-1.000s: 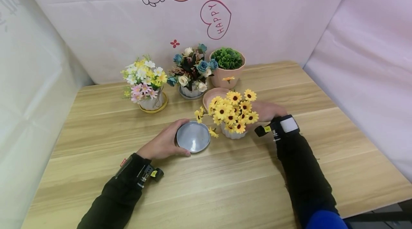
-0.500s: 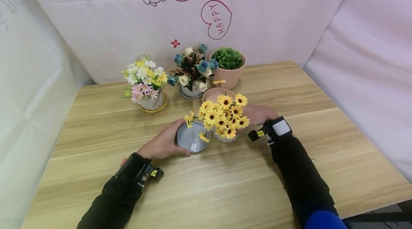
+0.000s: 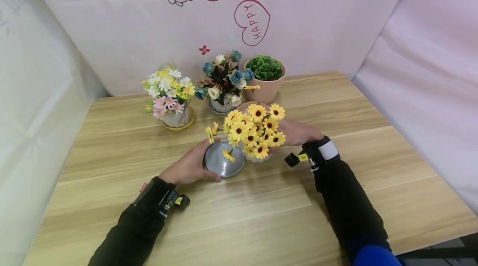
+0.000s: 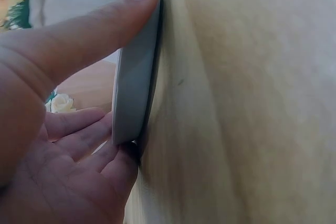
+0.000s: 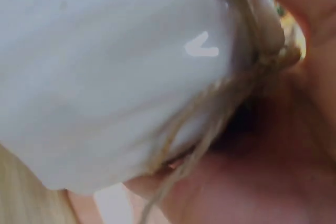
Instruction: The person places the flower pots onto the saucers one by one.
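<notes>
In the head view my left hand point(image 3: 188, 166) holds a round grey-blue saucer point(image 3: 219, 165) on the table, thumb at the near rim and fingers round the far side. The left wrist view shows the thumb on the edge of the saucer point(image 4: 135, 85). My right hand point(image 3: 298, 132) grips a white flowerpot point(image 3: 257, 159) of yellow daisy-like flowers point(image 3: 252, 133), just right of the saucer. Some blossoms hang over the saucer and hide part of it. Up close in the right wrist view, the ribbed white pot point(image 5: 105, 82) has twine point(image 5: 197, 111) tied round it.
Behind stand a pot of pink, white and yellow flowers point(image 3: 168, 93) on a yellow saucer point(image 3: 189, 123), a blue and white rose pot point(image 3: 223, 83), and a pink pot point(image 3: 267, 91) with green leaves. A pink saucer point(image 3: 242, 107) lies partly hidden behind the yellow flowers.
My right hand has carried the yellow flowers' pot left, towards the saucer, and the blossoms now overlap it. The left hand and saucer have stayed in place.
</notes>
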{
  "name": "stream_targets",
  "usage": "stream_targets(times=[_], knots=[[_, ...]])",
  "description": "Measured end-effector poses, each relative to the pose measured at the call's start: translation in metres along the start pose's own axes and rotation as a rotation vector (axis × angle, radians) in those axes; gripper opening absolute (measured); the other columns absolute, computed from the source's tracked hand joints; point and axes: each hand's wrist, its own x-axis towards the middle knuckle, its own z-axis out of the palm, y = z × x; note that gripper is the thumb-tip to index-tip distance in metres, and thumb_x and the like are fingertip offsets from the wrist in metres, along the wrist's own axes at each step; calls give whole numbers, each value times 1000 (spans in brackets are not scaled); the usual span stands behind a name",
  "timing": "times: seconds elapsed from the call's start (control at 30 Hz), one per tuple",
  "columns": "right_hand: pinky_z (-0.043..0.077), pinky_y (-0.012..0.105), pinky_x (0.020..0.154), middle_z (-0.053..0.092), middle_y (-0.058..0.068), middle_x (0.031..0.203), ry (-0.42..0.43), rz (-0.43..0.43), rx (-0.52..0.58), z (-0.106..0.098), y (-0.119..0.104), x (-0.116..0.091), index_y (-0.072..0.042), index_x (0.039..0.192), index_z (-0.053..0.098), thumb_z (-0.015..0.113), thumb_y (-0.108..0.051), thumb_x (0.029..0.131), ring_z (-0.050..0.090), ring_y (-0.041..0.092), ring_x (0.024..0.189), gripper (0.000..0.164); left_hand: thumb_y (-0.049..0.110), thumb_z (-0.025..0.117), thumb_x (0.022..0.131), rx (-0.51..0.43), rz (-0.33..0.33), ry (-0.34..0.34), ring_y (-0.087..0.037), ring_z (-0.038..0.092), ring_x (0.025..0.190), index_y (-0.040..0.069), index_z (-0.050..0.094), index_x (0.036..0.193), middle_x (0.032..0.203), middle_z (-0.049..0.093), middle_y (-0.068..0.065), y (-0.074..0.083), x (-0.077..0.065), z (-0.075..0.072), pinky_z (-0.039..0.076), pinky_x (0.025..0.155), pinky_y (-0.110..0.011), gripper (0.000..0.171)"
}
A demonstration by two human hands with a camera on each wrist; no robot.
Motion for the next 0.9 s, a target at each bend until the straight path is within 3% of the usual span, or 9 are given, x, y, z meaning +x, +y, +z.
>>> stream_targets(times=[0.07,0.13,0.33,0.5,0.7,0.9], knots=[[47,55,117,54,18,155,-111,-369,151,-3,8,-7,-8,157,44,81,-26,88,54,38,139,80,29,96,77,5,17,-1,-40,43,151,10,31,164,165,41,-18,-2,0,0,43,120,-59,111],[48,48,117,54,17,155,-132,-474,221,1,2,-8,-5,159,41,82,-12,89,55,33,139,82,31,96,77,10,18,1,-40,44,150,11,32,164,164,42,-17,-2,-1,-1,45,119,-60,110],[52,42,115,49,17,161,-138,-488,424,21,-22,-10,-7,164,34,81,-6,91,52,34,145,86,22,96,76,-29,-1,-12,-40,47,147,11,30,165,161,45,-21,1,-2,-1,42,121,-58,111],[50,43,118,51,4,160,-145,-516,575,42,-44,-5,-21,162,37,85,-10,88,54,27,145,89,18,96,77,-52,26,-9,-37,43,151,8,26,166,164,43,-21,2,-3,0,39,124,-56,113],[46,45,121,55,1,157,-158,-555,636,62,-53,5,-23,158,43,86,-5,87,54,24,144,85,21,96,77,-78,6,-1,-40,30,158,10,16,169,172,26,-20,2,-3,1,26,131,-58,122],[47,43,121,52,2,158,-161,-570,641,74,-54,12,-23,159,41,85,0,86,53,24,145,88,27,94,81,-110,-93,-18,-39,15,164,13,6,171,177,11,-18,6,-5,0,18,133,-60,126]])
